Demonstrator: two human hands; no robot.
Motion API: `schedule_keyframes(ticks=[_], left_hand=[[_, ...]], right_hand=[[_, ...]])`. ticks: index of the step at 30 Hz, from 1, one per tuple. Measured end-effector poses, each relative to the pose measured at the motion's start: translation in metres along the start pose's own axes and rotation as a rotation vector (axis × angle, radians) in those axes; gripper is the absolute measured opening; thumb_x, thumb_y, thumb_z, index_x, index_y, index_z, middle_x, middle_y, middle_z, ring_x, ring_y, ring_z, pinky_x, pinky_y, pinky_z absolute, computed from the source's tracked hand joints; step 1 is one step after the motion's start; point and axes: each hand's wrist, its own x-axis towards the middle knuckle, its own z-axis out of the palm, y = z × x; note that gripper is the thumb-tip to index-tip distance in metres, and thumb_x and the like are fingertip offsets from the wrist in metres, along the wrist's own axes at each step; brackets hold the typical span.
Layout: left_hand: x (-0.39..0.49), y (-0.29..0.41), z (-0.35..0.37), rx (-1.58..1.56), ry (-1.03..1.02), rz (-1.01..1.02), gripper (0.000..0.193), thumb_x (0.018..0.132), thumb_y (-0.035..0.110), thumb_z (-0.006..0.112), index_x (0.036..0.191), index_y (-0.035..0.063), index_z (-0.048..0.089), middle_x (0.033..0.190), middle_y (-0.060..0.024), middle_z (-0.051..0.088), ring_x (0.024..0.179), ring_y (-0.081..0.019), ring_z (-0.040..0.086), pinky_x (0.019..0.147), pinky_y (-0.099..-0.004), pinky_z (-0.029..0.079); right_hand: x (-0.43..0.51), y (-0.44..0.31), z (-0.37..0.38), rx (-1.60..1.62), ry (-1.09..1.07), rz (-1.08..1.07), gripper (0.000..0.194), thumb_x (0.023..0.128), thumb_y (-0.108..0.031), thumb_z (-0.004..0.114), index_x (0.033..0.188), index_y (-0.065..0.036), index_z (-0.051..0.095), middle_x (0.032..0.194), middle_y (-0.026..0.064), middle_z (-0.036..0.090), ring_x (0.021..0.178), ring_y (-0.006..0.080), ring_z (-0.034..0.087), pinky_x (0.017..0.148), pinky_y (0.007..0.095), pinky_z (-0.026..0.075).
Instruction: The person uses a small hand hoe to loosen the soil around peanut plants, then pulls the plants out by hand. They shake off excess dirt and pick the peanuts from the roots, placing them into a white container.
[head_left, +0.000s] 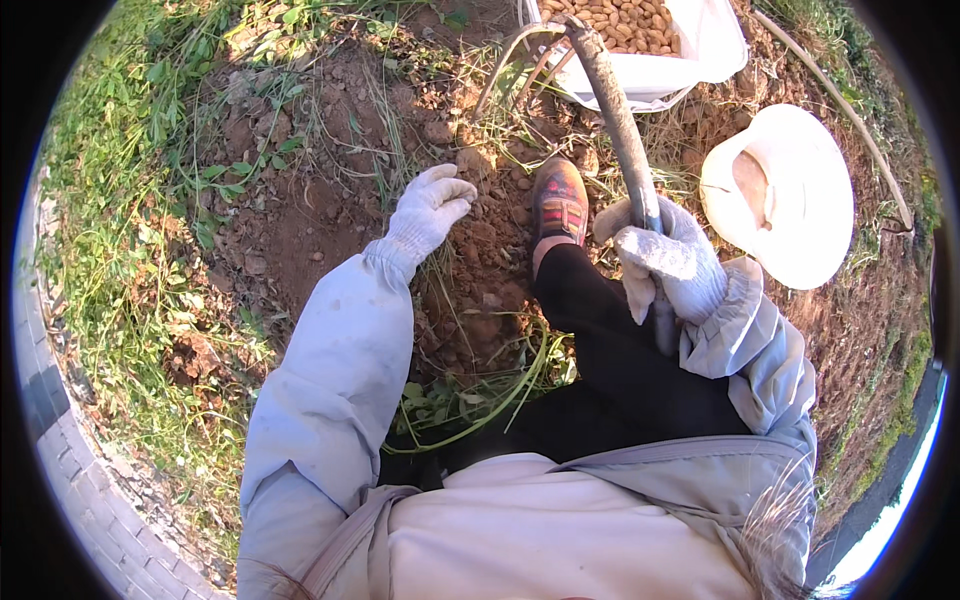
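My right hand (667, 259), in a white knit glove, is closed around the wooden handle (616, 112) of a rake or fork with curved metal tines. The tines (504, 64) point down at the soil and weeds ahead of my foot. My left hand (433, 202), gloved alike, hovers over dug reddish soil (300, 217) with its fingers loosely bent and nothing visible in them. Part of its palm side is hidden. Between the hands stands my patterned shoe (561, 201).
Peanuts in their shells (630, 24) lie in a white-lined container (652, 79) at the top. A white plastic vessel (806, 195) rests on the ground at right, near a long curved stick (840, 97). Green plants (135, 225) cover the left side, beside a paved strip (97, 502).
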Motion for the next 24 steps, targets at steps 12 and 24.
schedule_keyframes(ticks=[12,24], left_hand=[[-0.094,0.071,-0.151,-0.087,-0.552,-0.281,0.033,0.099,0.027,0.052,0.118,0.0043,0.066,0.131,-0.0137,0.060,0.116,-0.0221,0.059,0.101,-0.0355,0.045],[-0.061,-0.081,-0.187,0.388,0.053,-0.058,0.036,0.089,0.029,0.063,0.119,0.0095,0.062,0.124,-0.0108,0.061,0.118,-0.0319,0.056,0.100,-0.0404,0.046]], right_hand=[[-0.018,-0.030,0.037,-0.192,0.016,-0.047,0.026,0.091,-0.014,0.060,0.108,0.005,0.055,0.061,0.0023,0.050,0.040,0.0118,0.049,0.037,0.0241,0.044],[0.135,-0.094,0.144,-0.540,-0.024,-0.129,0.029,0.092,-0.020,0.060,0.108,0.004,0.055,0.060,0.0008,0.050,0.040,0.0111,0.050,0.038,0.0253,0.045]])
